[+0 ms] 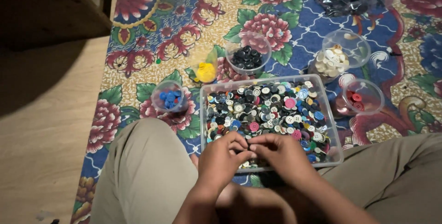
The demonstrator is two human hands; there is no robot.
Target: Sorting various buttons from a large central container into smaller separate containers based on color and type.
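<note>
Both hands, left hand [224, 156] and right hand [281, 152], fingertips together over the clear button tray [331, 113].

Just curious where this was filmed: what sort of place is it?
Probably a room in a home. The person sits on a flowered rug laid over a wooden floor, both hands in a clear tub of mixed buttons, with small cups of sorted buttons around it.

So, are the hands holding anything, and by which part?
Cannot be told: left hand and right hand pinch fingertips together over the mixed buttons, hiding whatever is between them.
</note>
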